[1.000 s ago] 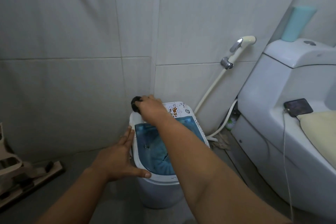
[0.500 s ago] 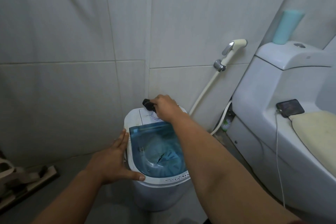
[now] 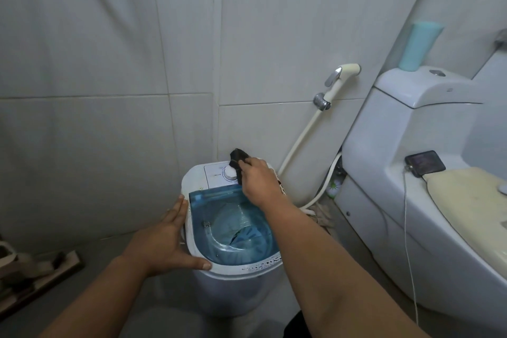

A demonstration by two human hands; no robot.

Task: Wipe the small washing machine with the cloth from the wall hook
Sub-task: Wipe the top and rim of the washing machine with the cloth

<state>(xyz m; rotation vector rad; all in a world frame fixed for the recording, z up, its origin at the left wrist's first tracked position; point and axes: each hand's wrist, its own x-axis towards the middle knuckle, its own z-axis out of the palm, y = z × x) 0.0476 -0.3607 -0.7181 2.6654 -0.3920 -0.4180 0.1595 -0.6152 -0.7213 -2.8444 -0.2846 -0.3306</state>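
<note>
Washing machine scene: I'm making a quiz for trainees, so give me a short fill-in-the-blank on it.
1. The right hand presses a dark ____ onto the control panel.
2. The left hand steadies the washing machine by its ____ side.
3. The machine's lid is see-through and ____ in colour.

Missing words: cloth; left; blue

The grey floor (image 3: 82, 293) carried the small washing machine (image 3: 233, 291) near the wall. A toilet (image 3: 411, 228) stood beside it.
</note>
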